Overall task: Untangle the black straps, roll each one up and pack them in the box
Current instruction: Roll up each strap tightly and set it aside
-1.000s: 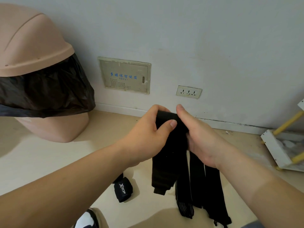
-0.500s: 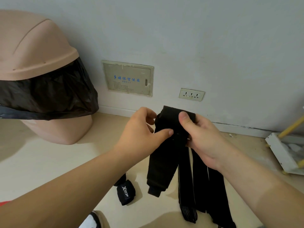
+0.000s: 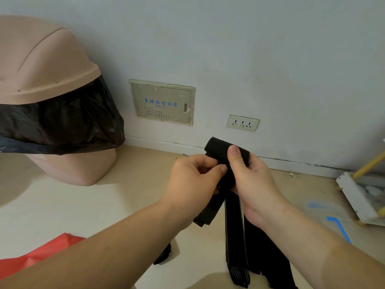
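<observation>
1. Black straps [image 3: 216,146]: held in the air just below the wall socket [image 3: 242,123]. They are soft, matte woven bands. The top is folded into a thick, rounded pad. The flat tails hang down from the socket's side towards the lower edge, where they are cut off. One tail shows fine pale ribbing. How many straps there are cannot be told, since the hands cover the middle of the bundle.
2. Left hand [image 3: 193,184]: below and left of the socket, fingers curled, thumb and fingers pinching the straps' left edge.
3. Right hand [image 3: 254,184]: directly below the socket, thumb pressed flat on the folded pad and the other fingers wrapped behind it, hidden.
4. Small black piece [image 3: 163,254]: on the floor well below and left of the socket, mostly hidden by the left forearm.
5. Red plastic sheet [image 3: 41,253]: glossy and crumpled, far below-left of the socket, cut off at the edge.
6. Bin [image 3: 48,65]: far left of the socket, smooth pink plastic with a domed lid and a crinkled black liner [image 3: 62,122].
7. Wall panel [image 3: 162,102]: just left of the socket, a flat rectangle with small blue lettering.
</observation>
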`<state>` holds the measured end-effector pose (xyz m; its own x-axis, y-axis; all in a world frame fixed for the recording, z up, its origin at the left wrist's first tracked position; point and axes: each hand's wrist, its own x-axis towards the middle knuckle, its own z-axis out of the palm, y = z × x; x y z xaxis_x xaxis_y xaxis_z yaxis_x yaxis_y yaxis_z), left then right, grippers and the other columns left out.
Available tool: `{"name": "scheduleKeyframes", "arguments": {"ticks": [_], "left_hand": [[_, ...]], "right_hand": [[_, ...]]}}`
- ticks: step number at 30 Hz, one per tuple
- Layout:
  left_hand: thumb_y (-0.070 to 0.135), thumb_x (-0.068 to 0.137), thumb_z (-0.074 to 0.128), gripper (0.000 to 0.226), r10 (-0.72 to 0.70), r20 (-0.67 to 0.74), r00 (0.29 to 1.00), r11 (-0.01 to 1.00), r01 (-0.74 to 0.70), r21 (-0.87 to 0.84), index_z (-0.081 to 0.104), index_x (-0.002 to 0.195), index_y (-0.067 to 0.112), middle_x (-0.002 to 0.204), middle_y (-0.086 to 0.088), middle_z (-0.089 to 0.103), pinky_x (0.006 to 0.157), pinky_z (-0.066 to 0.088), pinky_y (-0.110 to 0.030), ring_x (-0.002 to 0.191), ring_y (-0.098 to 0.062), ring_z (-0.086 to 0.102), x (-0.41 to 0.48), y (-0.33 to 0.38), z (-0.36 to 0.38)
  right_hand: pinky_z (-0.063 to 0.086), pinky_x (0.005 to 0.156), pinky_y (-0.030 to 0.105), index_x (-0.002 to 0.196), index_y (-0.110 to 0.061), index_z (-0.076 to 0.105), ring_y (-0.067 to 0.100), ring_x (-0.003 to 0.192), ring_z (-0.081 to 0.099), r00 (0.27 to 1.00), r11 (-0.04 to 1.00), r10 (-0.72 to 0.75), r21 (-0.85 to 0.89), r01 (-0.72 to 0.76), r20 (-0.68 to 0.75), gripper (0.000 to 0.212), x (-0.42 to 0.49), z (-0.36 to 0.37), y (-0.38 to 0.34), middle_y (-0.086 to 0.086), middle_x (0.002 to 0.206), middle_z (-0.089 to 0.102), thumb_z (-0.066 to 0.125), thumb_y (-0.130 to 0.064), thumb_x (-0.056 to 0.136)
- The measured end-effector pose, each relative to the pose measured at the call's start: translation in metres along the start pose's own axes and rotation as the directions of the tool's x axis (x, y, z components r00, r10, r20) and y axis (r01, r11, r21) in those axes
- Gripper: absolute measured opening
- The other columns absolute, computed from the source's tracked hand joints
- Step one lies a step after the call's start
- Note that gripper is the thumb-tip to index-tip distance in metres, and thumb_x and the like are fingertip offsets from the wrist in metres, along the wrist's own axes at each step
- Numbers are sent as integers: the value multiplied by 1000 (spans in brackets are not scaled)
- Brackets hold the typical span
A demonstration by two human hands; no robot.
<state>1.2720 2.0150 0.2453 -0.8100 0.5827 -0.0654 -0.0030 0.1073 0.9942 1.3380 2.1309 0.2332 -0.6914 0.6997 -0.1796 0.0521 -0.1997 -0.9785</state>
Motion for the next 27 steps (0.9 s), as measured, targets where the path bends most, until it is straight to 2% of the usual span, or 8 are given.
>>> {"name": "scheduleKeyframes", "arguments": {"ticks": [3, 5, 9, 14, 17, 20, 24, 27], "left_hand": [[10, 103, 66, 18, -41, 27, 999, 993, 43, -112, 81, 95, 5, 95, -16, 79, 83, 66, -31, 87, -21, 78, -1, -1, 5], [9, 105, 62, 20, -72, 71, 995, 986, 82, -143, 82, 103, 13, 101, -9, 81, 88, 64, -27, 93, -14, 78, -3, 0, 6], [11, 99, 73, 16, -39, 33, 999, 997, 41, -68, 83, 97, 23, 87, 6, 82, 70, 60, -14, 73, 0, 74, 0, 1, 2], [10, 88, 84, 8, -2, -93, 996, 1000, 4, 18, 77, 85, 7, 79, -9, 78, 68, 66, -34, 74, -26, 76, 8, -1, -4], [11, 90, 81, 9, 47, -119, 992, 997, -39, 67, 74, 84, 7, 79, -13, 77, 70, 65, -39, 77, -30, 74, 8, -4, -3], [12, 93, 77, 8, 46, -111, 993, 994, -35, 101, 75, 86, 9, 79, -11, 77, 66, 64, -33, 74, -25, 74, 9, -6, -3], [11, 100, 67, 17, -53, 10, 999, 993, 51, 108, 78, 88, 16, 70, 6, 76, 57, 55, -15, 63, -4, 71, 11, -2, -6], [6, 97, 55, 20, -139, -36, 990, 989, 141, 36, 73, 93, 11, 70, 5, 69, 58, 51, -22, 66, -9, 65, 17, 4, -11]], "right_hand": [[57, 105, 57, 119, -24, 73, 28, 113, 76, 1000, 999, 16, 40, -16, -9, 49, 2, 0, -1, 3, 115, 81, 70, -61, 88], [59, 102, 54, 121, -19, 73, 27, 109, 78, 999, 996, 33, 78, -33, -1, 36, 3, -3, -4, 5, 113, 82, 68, -48, 101], [62, 88, 40, 120, -14, 74, 22, 103, 80, 996, 990, 56, 123, -65, 73, 26, -3, -8, -16, 5, 109, 83, 63, -34, 106], [62, 81, 36, 118, -13, 75, 22, 103, 80, 989, 985, 70, 147, -90, 132, 21, -8, -4, -16, 7, 110, 83, 65, -26, 105], [62, 83, 37, 118, -13, 76, 20, 102, 80, 989, 985, 63, 153, -84, 136, 19, -8, -1, -15, 7, 112, 82, 67, -23, 104], [63, 84, 38, 120, -13, 75, 23, 105, 79, 988, 981, 70, 168, -92, 136, 20, -4, -1, -12, 10, 114, 81, 67, -19, 104], [64, 81, 37, 120, -14, 76, 28, 106, 79, 993, 984, 77, 153, -90, 88, 21, 4, -8, -9, 14, 116, 80, 67, -7, 102], [63, 90, 41, 118, -22, 79, 28, 107, 78, 996, 996, 33, 81, -40, 80, 30, 8, -14, -12, 14, 118, 78, 71, -1, 98]]}}
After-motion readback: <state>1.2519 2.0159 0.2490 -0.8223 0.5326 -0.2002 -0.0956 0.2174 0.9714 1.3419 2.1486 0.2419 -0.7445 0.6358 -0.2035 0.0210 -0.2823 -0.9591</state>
